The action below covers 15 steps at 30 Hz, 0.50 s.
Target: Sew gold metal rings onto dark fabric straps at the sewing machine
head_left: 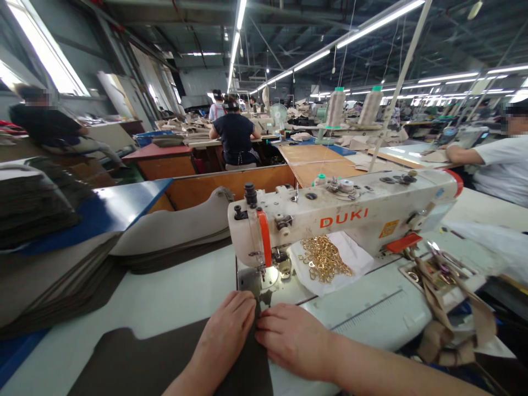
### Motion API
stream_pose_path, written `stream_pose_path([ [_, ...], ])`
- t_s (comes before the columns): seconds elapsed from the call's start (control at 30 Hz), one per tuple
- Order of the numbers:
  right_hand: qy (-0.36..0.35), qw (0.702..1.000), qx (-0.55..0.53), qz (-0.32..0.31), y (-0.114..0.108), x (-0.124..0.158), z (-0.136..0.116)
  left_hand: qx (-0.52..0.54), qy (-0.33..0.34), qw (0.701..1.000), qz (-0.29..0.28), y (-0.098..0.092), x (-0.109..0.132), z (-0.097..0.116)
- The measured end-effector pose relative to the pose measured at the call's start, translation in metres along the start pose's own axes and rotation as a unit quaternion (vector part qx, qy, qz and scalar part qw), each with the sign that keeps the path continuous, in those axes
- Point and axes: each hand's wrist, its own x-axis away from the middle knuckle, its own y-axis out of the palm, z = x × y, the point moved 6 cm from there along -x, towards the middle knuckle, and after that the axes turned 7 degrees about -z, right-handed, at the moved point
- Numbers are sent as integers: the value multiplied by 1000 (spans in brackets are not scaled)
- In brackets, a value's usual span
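Observation:
A dark grey-brown fabric panel lies flat on the pale sewing table, its narrow corner reaching the sewing machine's needle plate. My left hand rests on the panel close to the needle, fingers bent and pressed together on its edge. Beside it, my right hand has its fingers curled in at the panel's right edge, almost touching the left hand. Both thumbs are largely hidden. The white sewing machine with orange lettering stands just ahead, its lamp lighting the needle area.
Gold metal rings and clasps lie on white cloth under the machine arm. Tan straps hang over a small tray at right. Stacked fabric pieces fill the left side. Thread cones stand behind; several people sit at other stations.

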Motion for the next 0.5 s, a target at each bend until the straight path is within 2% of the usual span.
stream_pose_path([
  [0.17,34,999,16,7,-5,-3,5,-1,-8,1000,-11,-3,-1,1],
  [0.3,59,998,25,25,-3,-8,12,2,-3,1000,9,-8,-1,4],
  [0.5,56,996,52,43,3,-12,12,16,-16,1000,22,-12,2,3],
])
